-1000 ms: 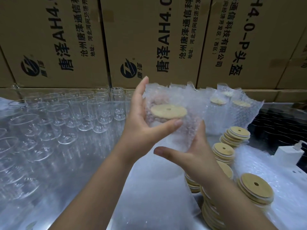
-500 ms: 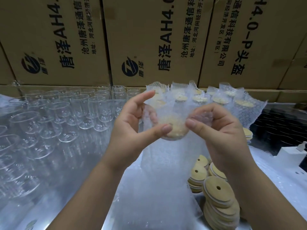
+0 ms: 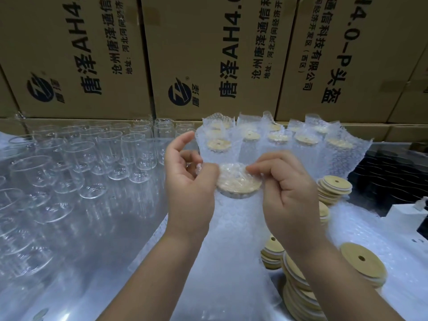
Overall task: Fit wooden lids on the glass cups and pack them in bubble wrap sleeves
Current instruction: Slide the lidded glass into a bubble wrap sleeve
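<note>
Head view: the left hand [image 3: 187,181] and right hand [image 3: 289,191] each pinch the bubble wrap sleeve [image 3: 234,228], folding its mouth over the wooden lid [image 3: 238,181] above the counter [image 3: 104,239] centre.

Step in hand: closing the sleeve. The next move probably calls for tucking the flap.

Count:
- about ten packed sleeves [image 3: 278,140], rear edge
- about five lid stacks [image 3: 333,188], right side
- over twenty bare glass cups [image 3: 111,154], left side

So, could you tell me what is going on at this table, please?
A person is packing by hand. The left hand and right hand pinch the top of a bubble wrap sleeve over a wooden lid that shows through it. Bare glass cups stand to the left, wrapped cups line the back, and stacks of spare lids lie to the right.
</note>
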